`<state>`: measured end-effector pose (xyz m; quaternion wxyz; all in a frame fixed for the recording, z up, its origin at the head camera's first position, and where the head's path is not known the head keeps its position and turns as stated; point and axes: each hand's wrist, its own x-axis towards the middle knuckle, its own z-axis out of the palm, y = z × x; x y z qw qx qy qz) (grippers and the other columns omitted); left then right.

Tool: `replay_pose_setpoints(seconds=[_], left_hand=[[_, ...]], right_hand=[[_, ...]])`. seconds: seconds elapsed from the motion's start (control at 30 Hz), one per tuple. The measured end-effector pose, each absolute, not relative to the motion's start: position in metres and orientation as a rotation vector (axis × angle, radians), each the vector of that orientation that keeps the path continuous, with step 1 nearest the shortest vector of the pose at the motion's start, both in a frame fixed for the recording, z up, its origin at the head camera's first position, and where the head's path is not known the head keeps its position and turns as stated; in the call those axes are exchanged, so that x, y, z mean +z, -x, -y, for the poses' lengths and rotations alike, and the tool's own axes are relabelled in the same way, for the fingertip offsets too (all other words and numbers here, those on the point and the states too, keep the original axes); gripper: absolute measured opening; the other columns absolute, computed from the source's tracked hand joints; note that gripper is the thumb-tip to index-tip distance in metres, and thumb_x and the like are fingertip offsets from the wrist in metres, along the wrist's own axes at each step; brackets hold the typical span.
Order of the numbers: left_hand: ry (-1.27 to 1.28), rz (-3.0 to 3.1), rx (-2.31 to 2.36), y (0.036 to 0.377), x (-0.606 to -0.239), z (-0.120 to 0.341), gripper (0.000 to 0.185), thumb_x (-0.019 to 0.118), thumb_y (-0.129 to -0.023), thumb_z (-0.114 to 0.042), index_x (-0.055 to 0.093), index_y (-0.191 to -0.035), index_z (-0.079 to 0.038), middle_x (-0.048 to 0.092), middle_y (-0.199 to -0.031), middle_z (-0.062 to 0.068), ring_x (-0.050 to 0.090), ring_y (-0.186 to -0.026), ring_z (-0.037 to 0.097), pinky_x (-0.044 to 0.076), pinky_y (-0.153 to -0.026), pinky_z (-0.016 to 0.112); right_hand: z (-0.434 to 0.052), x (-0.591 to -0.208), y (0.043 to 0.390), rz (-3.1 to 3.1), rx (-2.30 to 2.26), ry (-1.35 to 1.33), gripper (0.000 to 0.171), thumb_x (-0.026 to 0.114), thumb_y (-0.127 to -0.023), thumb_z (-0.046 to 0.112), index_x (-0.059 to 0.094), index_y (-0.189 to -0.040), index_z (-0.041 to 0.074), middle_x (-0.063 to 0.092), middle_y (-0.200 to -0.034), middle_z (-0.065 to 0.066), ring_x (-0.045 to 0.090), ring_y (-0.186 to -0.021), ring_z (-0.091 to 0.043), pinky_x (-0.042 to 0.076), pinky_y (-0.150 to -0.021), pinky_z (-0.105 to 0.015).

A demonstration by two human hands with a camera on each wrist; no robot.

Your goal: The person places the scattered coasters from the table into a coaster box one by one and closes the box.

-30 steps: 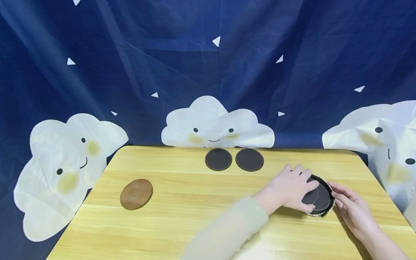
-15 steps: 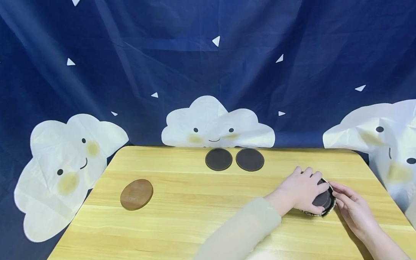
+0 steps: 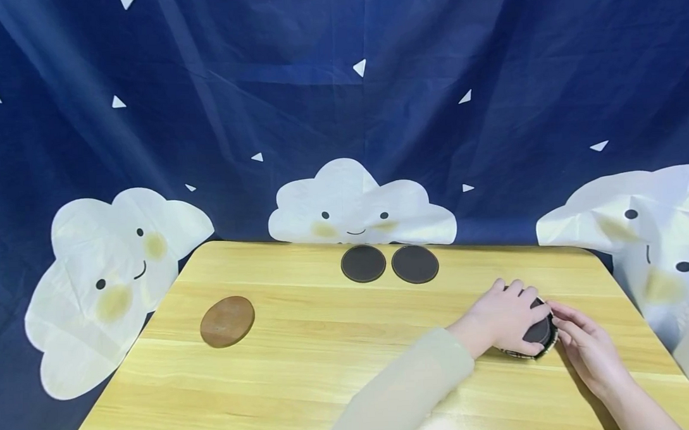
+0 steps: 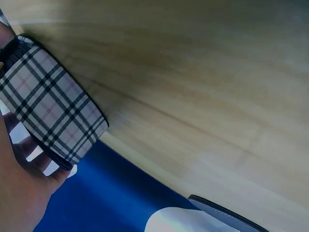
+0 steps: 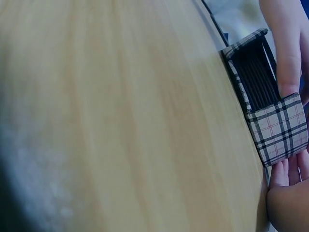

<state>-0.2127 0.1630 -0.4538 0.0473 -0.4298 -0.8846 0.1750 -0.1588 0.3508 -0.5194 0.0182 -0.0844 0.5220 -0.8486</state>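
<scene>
A round plaid coaster holder (image 5: 277,135) stands at the right of the table, with a stack of black round coasters (image 5: 256,79) inside it, visible through the gap in its wall. My left hand (image 3: 504,320) spans the top of the stack, thumb at the near rim and fingers over the far side, gripping the coasters. From the right, my right hand (image 3: 591,345) pinches the holder's side between thumb and fingers. The holder's plaid wall (image 4: 53,99) fills the left part of the left wrist view.
Two black round coasters (image 3: 363,264) lie side by side at the table's back edge. A brown wooden disc (image 3: 227,321) lies on the left. Behind the wooden table (image 3: 304,368) hangs a dark blue cloth (image 3: 318,114) printed with white clouds.
My left hand has moved right with the coasters, which now sit further inside the holder. My right hand stays at the holder's right side, almost unmoved.
</scene>
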Motion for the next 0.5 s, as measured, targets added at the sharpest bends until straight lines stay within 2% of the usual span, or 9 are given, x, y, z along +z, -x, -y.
replay_pose_setpoints(seconds=[0.5], left_hand=[[1.281, 2.698, 0.562, 0.2071, -0.4598, -0.1659, 0.072, 0.038, -0.096, -0.082, 0.033, -0.159, -0.047, 0.041, -0.152, -0.017, 0.041, -0.137, 0.004, 0.036, -0.109, 0.026]], right_hand=[[-0.3513, -0.5159, 0.1559, -1.642, -2.622, 0.235, 0.056, 0.031, -0.107, -0.014, 0.076, -0.124, 0.014, 0.075, -0.123, 0.008, 0.07, -0.113, 0.0, 0.053, -0.093, -0.012]])
